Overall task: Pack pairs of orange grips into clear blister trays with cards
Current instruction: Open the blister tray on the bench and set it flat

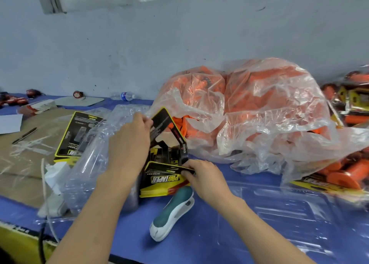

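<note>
1. Left hand (129, 142) reaches forward, back up and fingers curled, pinching the upper edge of a tilted yellow-bordered black paper card (162, 122).
2. Right hand (201, 176) sits lower and nearer, its thumb and fingertips pinching that card's bottom end.
3. Just beneath lies a stack of yellow-and-black printed cards (159, 181).
4. A teal-and-white plastic handheld tool (173, 214) lies on the blue table cover (199, 243), near the right wrist.
5. Bagged clear plastic blister trays (87, 156) sit under the left forearm.
6. Orange rubber grips (263, 108) fill crumpled clear plastic bags (199, 104) behind the card.
</note>
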Available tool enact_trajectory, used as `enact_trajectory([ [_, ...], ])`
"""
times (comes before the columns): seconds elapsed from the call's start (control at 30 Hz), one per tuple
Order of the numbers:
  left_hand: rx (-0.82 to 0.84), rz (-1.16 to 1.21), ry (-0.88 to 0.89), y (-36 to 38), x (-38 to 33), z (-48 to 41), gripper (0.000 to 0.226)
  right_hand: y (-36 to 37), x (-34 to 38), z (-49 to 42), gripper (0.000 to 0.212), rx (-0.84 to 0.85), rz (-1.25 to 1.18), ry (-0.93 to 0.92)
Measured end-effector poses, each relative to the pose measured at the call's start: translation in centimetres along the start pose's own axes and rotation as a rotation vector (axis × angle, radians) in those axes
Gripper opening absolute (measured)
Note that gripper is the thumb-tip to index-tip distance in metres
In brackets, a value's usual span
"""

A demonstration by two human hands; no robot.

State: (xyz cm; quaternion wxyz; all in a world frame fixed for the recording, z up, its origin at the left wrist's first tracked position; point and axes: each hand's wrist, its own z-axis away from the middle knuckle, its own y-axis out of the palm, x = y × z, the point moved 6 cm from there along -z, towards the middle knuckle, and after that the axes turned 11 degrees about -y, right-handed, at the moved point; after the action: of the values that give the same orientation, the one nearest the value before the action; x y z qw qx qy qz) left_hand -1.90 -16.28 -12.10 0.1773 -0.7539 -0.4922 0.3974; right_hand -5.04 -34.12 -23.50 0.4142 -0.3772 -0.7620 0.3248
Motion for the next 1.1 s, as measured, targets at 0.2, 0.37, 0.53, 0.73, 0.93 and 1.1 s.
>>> enact_trajectory([
  [0.2,0.002,0.069,0.128,-2.3,-2.1,1.6,0.016,0.4,0.3,-0.4,0.026,0.162,0.054,-0.006],
  [0.37,0.478,0.120,0.001,4.4,-0.7,6.3,0.013,-1.0,0.8,0.2,0.040,0.106,-0.489,0.066],
  [0.53,0.654,0.261,-0.075,6.7,0.5,7.6,0.016,-0.2,-0.8,1.0,0.036,0.012,-0.843,0.303],
  [0.73,0.736,0.322,-0.074,7.6,0.2,7.8,0.021,0.1,-1.3,0.9,0.025,-0.052,-0.968,0.360],
  [0.93,0.770,0.334,-0.098,8.1,0.5,7.9,0.022,0.0,-0.8,1.0,0.019,-0.034,-0.960,0.302],
  [1.1,0.787,0.350,-0.133,8.3,0.5,7.9,0.014,0.2,-0.8,1.1,0.017,-0.043,-0.964,0.303],
])
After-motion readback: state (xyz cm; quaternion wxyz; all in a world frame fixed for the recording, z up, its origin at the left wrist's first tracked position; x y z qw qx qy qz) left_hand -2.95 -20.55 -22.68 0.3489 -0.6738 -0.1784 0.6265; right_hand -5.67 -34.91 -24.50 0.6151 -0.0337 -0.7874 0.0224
